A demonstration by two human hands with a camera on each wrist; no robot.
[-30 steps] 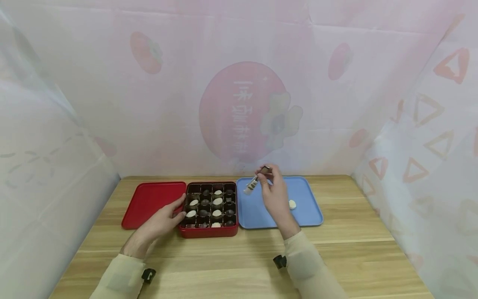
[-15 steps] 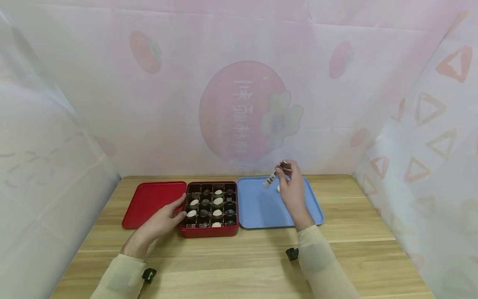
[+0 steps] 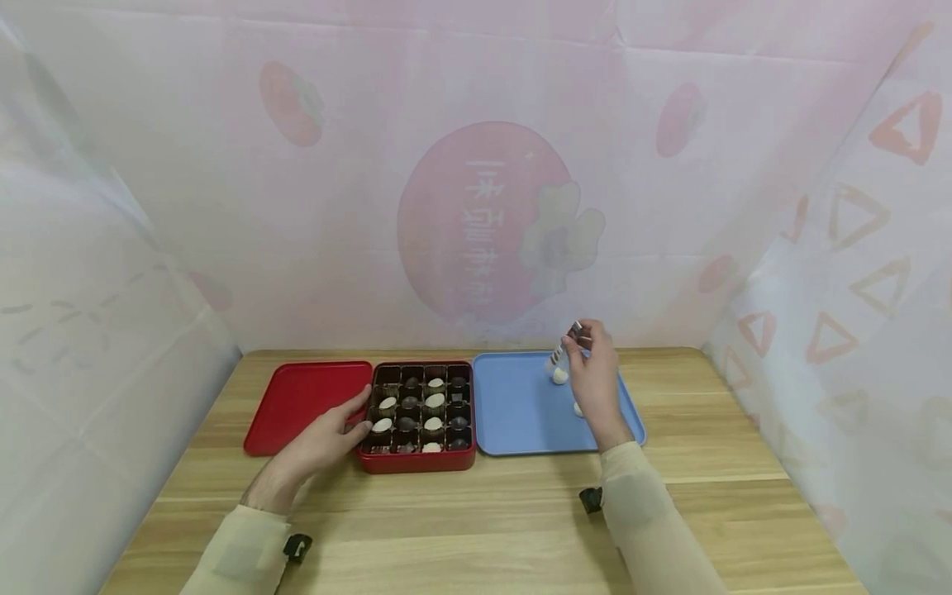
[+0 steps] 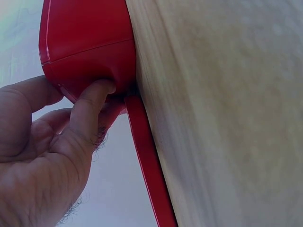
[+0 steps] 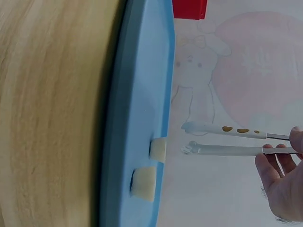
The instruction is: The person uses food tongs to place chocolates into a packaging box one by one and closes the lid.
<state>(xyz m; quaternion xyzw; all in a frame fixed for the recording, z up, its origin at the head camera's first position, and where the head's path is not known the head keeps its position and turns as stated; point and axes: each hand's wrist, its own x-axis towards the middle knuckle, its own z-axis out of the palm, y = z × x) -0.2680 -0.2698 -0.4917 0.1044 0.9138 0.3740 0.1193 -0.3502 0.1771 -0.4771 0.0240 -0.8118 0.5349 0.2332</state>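
My left hand [image 3: 323,442] rests against the left wall of a red chocolate box [image 3: 420,463], with thumb and fingers touching its side near the corner. In its dark divided insert sit white and dark chocolates. My right hand [image 3: 595,380] pinches a pair of small tongs [image 5: 229,150] near the top. Their pale tips, one arm marked with brown spots, point down-left over the blue tray [image 3: 513,413]. The right wrist view shows the two arms apart with nothing between them. Two white chocolates [image 5: 143,183] lie on the tray; one is close to the tips in the head view.
A red lid [image 3: 297,405] lies left of the box, partly behind my left hand. The blue tray stands against the box's right side. All rest on a wooden table [image 3: 446,529], with a printed pink cloth [image 3: 491,83] hanging behind.
My right hand has moved right with the tongs, from the tray's left part to above its right part. A second white chocolate has come into view. My left hand stays at the box.
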